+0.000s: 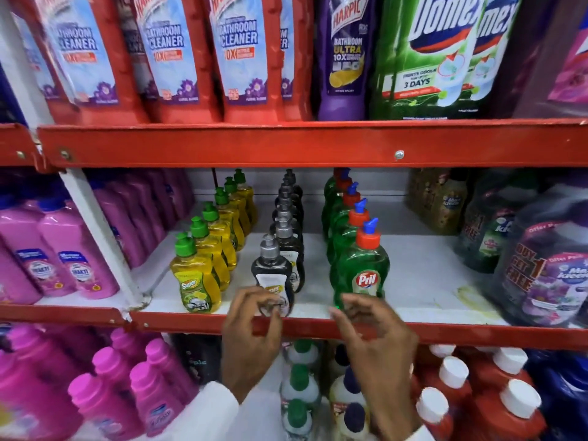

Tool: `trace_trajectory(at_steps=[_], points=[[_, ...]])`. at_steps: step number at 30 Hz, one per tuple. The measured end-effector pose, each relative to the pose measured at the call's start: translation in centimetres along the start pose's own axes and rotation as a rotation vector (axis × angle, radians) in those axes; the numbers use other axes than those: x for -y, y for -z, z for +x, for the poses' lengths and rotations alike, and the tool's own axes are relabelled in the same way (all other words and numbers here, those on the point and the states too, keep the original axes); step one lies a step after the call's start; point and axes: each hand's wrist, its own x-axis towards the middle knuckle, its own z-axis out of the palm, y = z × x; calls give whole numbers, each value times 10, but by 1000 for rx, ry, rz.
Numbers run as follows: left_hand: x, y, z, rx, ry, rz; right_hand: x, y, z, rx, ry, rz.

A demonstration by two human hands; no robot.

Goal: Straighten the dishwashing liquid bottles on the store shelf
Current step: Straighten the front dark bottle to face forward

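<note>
Three rows of dishwashing liquid bottles run front to back on the white middle shelf (420, 268): yellow bottles (195, 281) with green caps, black bottles (272, 272) with silver caps, green Pril bottles (362, 265) with orange and blue caps. The front black bottle stands left of its row. My left hand (251, 332) is at the base of that front black bottle, fingers curled and apart, fingertips touching or just in front of its label. My right hand (375, 338) hovers at the base of the front green bottle, fingers spread, holding nothing.
A red shelf lip (477, 334) runs in front of the bottles. Pink bottles (73, 259) stand to the left, wrapped purple cleaner packs (541, 275) to the right. Red, purple and green cleaner bottles fill the shelf above; pink, white-capped red and small bottles sit below.
</note>
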Motion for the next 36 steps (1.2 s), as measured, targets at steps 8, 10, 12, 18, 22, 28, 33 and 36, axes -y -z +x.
trace_trajectory(at_steps=[8, 10, 12, 18, 22, 28, 33, 36], points=[[56, 20, 24, 255, 180, 92, -16, -83, 24, 430, 49, -242], [61, 23, 29, 309, 156, 94, -18, -88, 27, 473, 14, -236], [64, 24, 33, 332, 144, 87, -20, -88, 26, 473, 2, -232], [60, 21, 34, 343, 135, 14, -21, -83, 26, 454, -39, -249], [58, 18, 35, 341, 156, -54, -19, -81, 27, 444, -42, -274], [59, 16, 35, 335, 143, -60, -18, -79, 28, 452, -61, -267], [63, 16, 33, 339, 139, -75, -19, -79, 26, 469, -90, -266], [64, 17, 33, 349, 156, -87, -17, -79, 25, 469, -104, -271]])
